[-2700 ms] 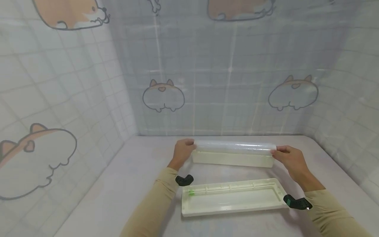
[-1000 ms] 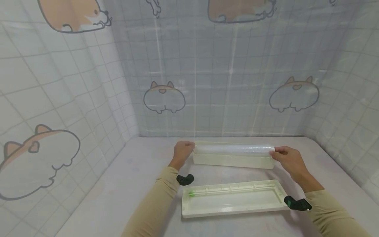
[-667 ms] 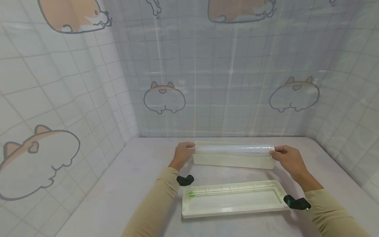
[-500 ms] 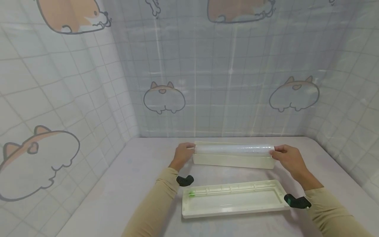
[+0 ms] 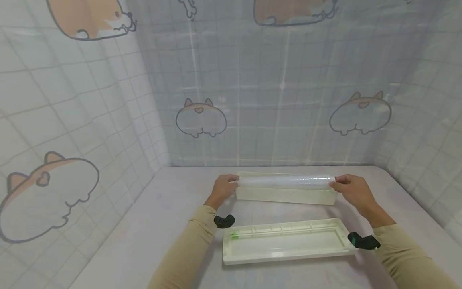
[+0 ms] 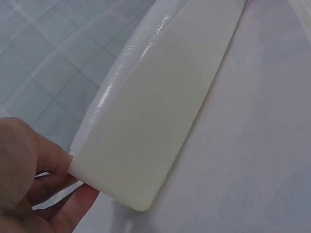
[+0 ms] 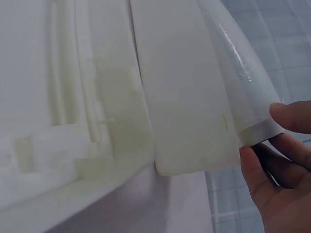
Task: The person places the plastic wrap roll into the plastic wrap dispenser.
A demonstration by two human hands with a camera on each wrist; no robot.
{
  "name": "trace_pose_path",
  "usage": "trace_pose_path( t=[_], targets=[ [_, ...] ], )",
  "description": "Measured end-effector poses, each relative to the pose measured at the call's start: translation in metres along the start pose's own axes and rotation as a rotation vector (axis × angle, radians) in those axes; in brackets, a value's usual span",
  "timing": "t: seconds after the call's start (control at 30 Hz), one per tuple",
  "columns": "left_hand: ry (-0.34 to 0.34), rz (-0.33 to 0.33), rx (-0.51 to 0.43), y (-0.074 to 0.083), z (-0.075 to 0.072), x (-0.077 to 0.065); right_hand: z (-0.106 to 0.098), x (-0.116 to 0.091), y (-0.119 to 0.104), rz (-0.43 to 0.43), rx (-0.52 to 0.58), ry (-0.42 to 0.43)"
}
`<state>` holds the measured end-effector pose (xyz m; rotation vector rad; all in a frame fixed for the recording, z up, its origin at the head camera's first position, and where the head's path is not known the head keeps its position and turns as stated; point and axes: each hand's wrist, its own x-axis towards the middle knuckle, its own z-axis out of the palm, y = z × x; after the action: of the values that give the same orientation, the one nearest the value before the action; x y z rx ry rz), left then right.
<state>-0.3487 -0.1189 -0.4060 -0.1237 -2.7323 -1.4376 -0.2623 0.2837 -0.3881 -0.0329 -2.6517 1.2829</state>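
Note:
A long roll of cling film [image 5: 288,181] lies along the top of a narrow cream box [image 5: 285,196], its upper part showing above the front wall. My left hand [image 5: 221,188] holds the roll's left end; in the left wrist view, its fingertips [image 6: 63,162] are right at the corner of the box. At the other end, my right hand [image 5: 357,194] pinches the roll's rim, thumb on top and fingers below, as the right wrist view shows. There the roll's end [image 7: 262,130] stands a little above the box wall [image 7: 184,97].
Nearer to me, a shallow cream lid [image 5: 288,245] lies with its inner side up, a rail with a small green piece [image 5: 235,235] along its far edge. Both sit on a white table [image 5: 173,200]. Curtains [image 5: 260,72] with printed dogs enclose the back and sides.
Both hands have lowered the cling film roll into the box since the oldest frame, so its back wall now shows behind. Over the last second the right end has risen very slightly.

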Motion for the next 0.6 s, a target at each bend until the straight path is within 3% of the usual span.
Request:
trace_pose_path(
  t=[0.3, 0.6],
  targets=[
    [-0.019, 0.011, 0.028, -0.0010, -0.0034, -0.0018, -0.0010, 0.0046, -0.0014, 0.055, -0.030, -0.037],
    [0.025, 0.029, 0.058, -0.0090, -0.0023, 0.0000, -0.0017, 0.0066, -0.0043, 0.058, -0.039, -0.079]
  ],
)
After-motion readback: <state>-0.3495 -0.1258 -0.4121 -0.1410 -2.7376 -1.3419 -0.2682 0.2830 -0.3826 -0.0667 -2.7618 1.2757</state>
